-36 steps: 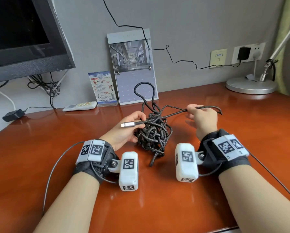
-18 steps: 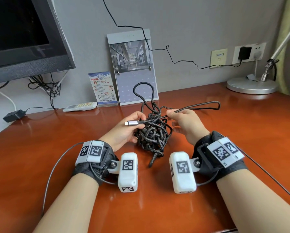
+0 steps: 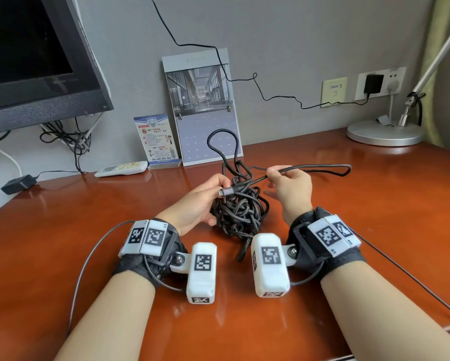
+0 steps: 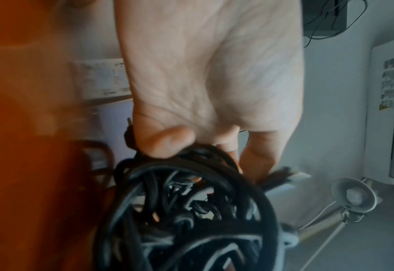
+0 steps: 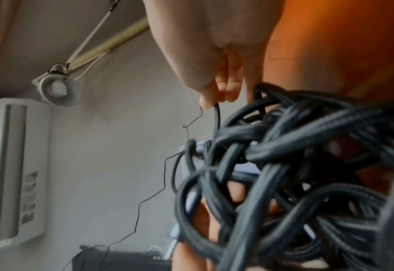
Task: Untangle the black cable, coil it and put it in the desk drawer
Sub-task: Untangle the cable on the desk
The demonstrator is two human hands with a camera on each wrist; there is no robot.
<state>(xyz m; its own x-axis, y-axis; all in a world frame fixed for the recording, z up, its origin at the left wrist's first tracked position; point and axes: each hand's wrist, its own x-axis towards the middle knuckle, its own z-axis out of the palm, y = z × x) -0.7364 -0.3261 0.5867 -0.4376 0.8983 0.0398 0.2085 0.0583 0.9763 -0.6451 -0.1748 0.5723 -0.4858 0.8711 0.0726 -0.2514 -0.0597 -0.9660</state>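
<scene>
My left hand (image 3: pixel 200 204) grips the tangled black braided cable (image 3: pixel 240 212) on the glossy reddish-brown wooden table (image 3: pixel 375 230); my right hand's (image 3: pixel 291 188) fingers (image 5: pixel 209 99) pinch a pulled-out strand.

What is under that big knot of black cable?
The tangled black cable sits on the wooden desk; shiny bare wood shows all around it. The left hand cups its side. Whatever lies directly beneath the knot is covered, so nothing else can be seen there.
</scene>
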